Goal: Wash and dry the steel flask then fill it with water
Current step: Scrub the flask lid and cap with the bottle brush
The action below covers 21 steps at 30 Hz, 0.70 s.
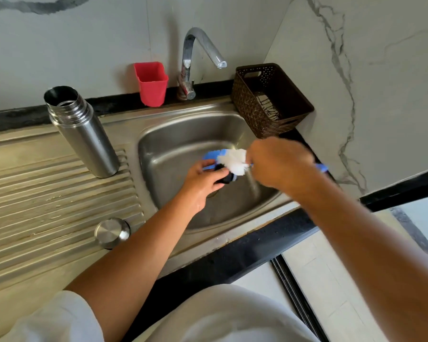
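Dark stopper [226,177] half-hidden, brush [234,161] blurred

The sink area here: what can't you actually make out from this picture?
- Head view: the small dark part in the left hand is mostly covered by fingers and the brush.
- The right hand is motion-blurred, hiding its grip on the brush handle.
- The steel flask interior: too dark to judge.
- The brown basket contents: mostly hidden by its wall.
- The drain is hidden by the left hand.
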Motion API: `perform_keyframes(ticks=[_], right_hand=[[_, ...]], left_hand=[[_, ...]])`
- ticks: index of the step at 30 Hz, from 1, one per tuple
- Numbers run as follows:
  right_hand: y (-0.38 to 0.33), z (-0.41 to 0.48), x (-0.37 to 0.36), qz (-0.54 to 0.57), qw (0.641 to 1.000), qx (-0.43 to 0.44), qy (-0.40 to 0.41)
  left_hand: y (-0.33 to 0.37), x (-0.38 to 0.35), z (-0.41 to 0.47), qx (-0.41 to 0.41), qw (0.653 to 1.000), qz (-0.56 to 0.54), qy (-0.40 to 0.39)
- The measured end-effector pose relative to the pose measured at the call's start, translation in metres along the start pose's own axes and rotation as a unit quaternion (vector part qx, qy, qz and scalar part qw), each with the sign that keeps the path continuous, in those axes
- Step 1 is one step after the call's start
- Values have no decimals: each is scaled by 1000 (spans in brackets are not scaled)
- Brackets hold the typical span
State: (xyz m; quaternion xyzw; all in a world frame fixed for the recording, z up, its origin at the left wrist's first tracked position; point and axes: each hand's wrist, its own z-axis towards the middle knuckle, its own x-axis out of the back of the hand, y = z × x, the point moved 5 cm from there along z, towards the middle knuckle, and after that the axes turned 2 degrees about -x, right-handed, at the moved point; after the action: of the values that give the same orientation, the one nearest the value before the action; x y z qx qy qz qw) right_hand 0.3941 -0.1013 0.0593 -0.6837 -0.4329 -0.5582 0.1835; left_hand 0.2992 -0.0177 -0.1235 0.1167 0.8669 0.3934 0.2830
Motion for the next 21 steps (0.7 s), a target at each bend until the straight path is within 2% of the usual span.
perform_keyframes(ticks=[3,7,9,12,14,16,21], right_hand=[[2,12,-10,20,1000,-16,-11],[30,3,7,26,999,-29,22],[13,0,-8,33,999,-17,18],[7,10,-41,159,986,-48,-23],[12,8,-46,257,964,-56,-32],[11,-1,-49,300,953,-33,-31],[-6,3,-48,242,969,-44,-13]], left_hand=[[-9,-11,-6,-9,1000,15,-25],[-1,25,7,-23,998,8,55],[-1,9,3,-12,1000,-1,11],[-10,-14,0,18,998,-47,-44],[-11,-2,4,35,990,-134,-12],[-15,16,10,50,974,-217,37],[-31,-9,-6,91,970,-225,17]])
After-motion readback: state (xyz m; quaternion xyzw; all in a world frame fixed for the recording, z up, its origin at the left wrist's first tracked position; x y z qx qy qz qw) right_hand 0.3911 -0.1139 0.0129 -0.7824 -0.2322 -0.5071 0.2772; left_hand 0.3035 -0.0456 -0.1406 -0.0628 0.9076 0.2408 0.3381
